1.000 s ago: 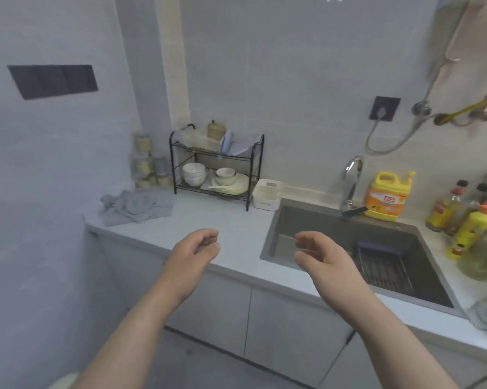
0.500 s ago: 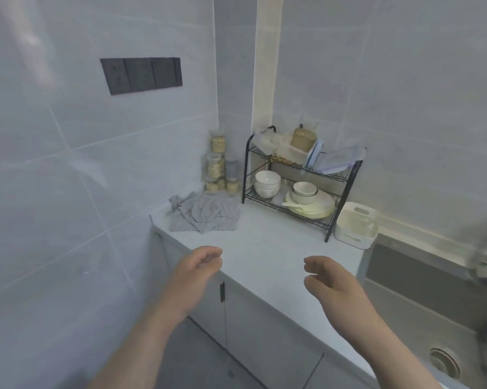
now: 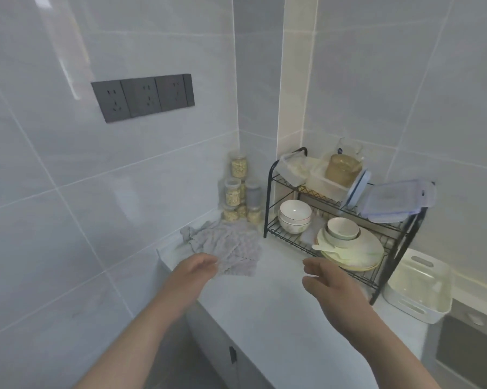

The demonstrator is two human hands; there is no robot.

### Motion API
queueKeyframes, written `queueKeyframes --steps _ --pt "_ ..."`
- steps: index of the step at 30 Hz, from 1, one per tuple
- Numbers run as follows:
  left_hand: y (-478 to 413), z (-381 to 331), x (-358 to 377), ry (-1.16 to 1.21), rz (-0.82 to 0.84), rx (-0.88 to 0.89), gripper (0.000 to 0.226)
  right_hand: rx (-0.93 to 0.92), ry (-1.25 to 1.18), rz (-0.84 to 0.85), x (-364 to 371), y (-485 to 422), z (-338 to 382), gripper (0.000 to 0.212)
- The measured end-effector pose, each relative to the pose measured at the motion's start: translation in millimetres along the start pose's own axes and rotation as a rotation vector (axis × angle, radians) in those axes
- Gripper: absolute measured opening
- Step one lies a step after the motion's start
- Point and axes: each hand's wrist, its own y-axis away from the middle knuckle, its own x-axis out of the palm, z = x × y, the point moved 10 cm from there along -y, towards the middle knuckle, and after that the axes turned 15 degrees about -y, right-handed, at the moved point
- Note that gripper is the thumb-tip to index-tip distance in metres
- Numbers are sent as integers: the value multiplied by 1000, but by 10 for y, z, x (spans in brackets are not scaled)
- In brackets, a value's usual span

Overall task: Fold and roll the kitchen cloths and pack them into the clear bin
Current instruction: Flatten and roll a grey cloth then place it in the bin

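A heap of grey kitchen cloths (image 3: 228, 245) lies rumpled in the counter's left corner, near the wall. My left hand (image 3: 194, 269) hovers at the near edge of the heap, fingers loosely curled and apart, holding nothing. My right hand (image 3: 329, 284) hangs open above the counter in front of the dish rack, also with nothing in it. A pale plastic bin (image 3: 417, 286) with handle slots stands on the counter right of the rack.
A black two-tier wire rack (image 3: 388, 265) holds bowls, plates and lidded containers. Stacked jars (image 3: 238, 192) fill the corner behind the cloths. A sink edge (image 3: 472, 352) shows at the far right. The white counter (image 3: 267, 304) has bare surface between my hands.
The view has swung left and closer to the corner. Both hands have moved forward; my left hand has reached the near edge of the cloth heap.
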Motion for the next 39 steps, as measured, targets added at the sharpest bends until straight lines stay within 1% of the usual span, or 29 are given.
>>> queueKeyframes --steps 5,6,8,9,11,13,15,17,19,20,22,24,27,28,30,32,33,36,39 --pt "-832 172 -57 -41 54 -24 40 35 6 -26 169 -614 -45 28" --pt "-1054 215 -57 -46 72 -23 34 44 4 -33 239 -747 -61 28" --pt "-1549 292 -93 -57 95 -9 11 70 -4 -56 388 -1027 -140 27" --pt "-1812 335 -109 -66 104 3 8 89 -9 -73 468 -1177 -199 27" --pt "-2295 422 -159 -97 123 22 14 127 -17 -114 653 -1495 -311 26" --pt "-2729 539 -162 -130 159 55 10 164 -24 -161 834 -1816 -448 25" --pt "-3083 670 -107 -220 201 95 15 212 -17 -189 1022 -2099 -595 22" --pt "-3399 851 -29 -366 217 121 18 265 -2 -203 1211 -2344 -777 17" --pt "-3690 1046 98 -532 223 145 32 311 8 -184 1415 -2599 -1017 14" --pt "-3765 1074 154 -584 229 171 33 318 14 -180 1476 -2681 -1087 13" --pt "-3856 1197 344 -590 285 232 29 331 46 -156 1645 -2863 -1296 13" --pt "-3905 1386 520 -598 339 297 32 331 102 -113 1838 -3051 -1511 19" --pt "-4017 1591 606 -604 273 410 44 269 207 -31 2084 -3295 -1771 21" --pt "-4032 1634 607 -587 260 437 49 247 245 14 2161 -3351 -1879 27" --pt "-4037 1696 625 -563 272 488 62 183 340 95 2278 -3430 -2076 49" --pt "-4037 1756 618 -545 289 521 68 66 433 95 2321 -3461 -2189 63" --pt "-4041 1777 610 -539 291 541 65 3 462 75 2323 -3463 -2225 66" --pt "-4064 1801 556 -509 236 575 43 -124 479 1 2312 -3443 -2288 62" --pt "-4097 1806 466 -417 108 593 42 -207 426 -75 2274 -3434 -2280 42"
